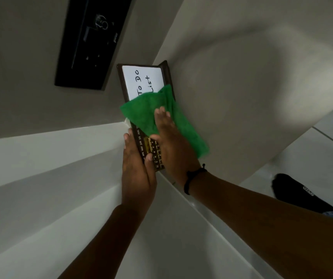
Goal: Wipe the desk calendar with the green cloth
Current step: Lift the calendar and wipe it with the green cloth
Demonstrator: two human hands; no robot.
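The desk calendar (143,81) is a dark brown frame with a white "To Do List" panel at its far end and gold month and date markings near me. It stands on the white desk (232,81). My left hand (137,170) grips the calendar's near end, thumb across the date markings. My right hand (171,141) lies flat on the green cloth (141,111), pressing it against the middle of the calendar's face. The cloth hides the lower part of the white panel and drapes off to the right.
A black rectangular panel (93,41) hangs on the grey wall to the left of the calendar. White ledges (40,158) run below it. At the right, tiled floor (312,154) shows, with my dark-socked foot (294,194).
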